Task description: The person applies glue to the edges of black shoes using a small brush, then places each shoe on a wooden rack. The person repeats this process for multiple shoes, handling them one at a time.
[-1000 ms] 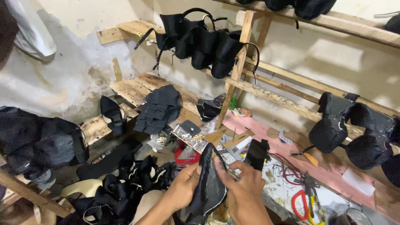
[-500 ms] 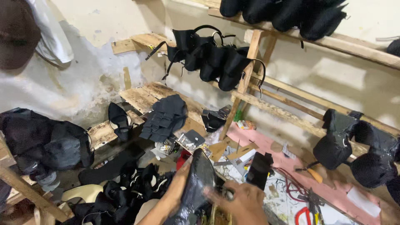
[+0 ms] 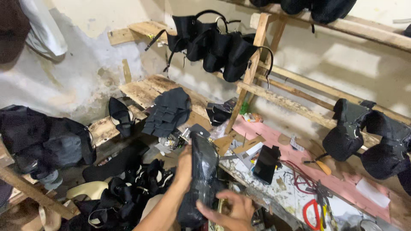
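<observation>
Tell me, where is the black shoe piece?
Low in the middle of the head view, the black shoe piece is held by the left hand, above the right hand.

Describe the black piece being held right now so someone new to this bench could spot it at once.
Start at the pink-topped workbench under the wooden racks. At its near edge the left hand grips a long black shoe upper upright, with the right hand open just below it. Unlike the uppers hanging on the racks, it is glossy, crinkled and off the bench.
</observation>
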